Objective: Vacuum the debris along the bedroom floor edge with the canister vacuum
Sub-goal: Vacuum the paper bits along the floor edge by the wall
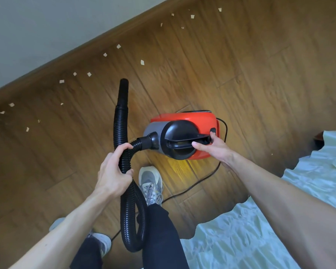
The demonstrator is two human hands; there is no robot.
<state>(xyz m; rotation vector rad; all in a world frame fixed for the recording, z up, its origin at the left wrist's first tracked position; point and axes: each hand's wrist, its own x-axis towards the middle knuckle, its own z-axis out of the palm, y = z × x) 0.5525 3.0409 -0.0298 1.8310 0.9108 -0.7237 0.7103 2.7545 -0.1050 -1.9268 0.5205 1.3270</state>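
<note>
A red and grey canister vacuum (202, 121) with a black top handle sits on the wooden floor at centre. My right hand (213, 150) rests on the rear end of that handle, thumb under it and a finger against the black button at the back. My left hand (113, 169) is shut on the black ribbed hose (120, 117), which loops down past my legs and rises again, its open nozzle end (124, 83) pointing toward the wall. Several pale paper scraps (142, 62) lie scattered along the floor edge by the baseboard (81, 48).
A white wall (37, 26) runs diagonally at the upper left. A bed with a pale crinkled cover (260, 230) fills the lower right. The black power cord (198, 183) trails across the floor behind the vacuum. My grey sneaker (150, 183) stands just below the canister.
</note>
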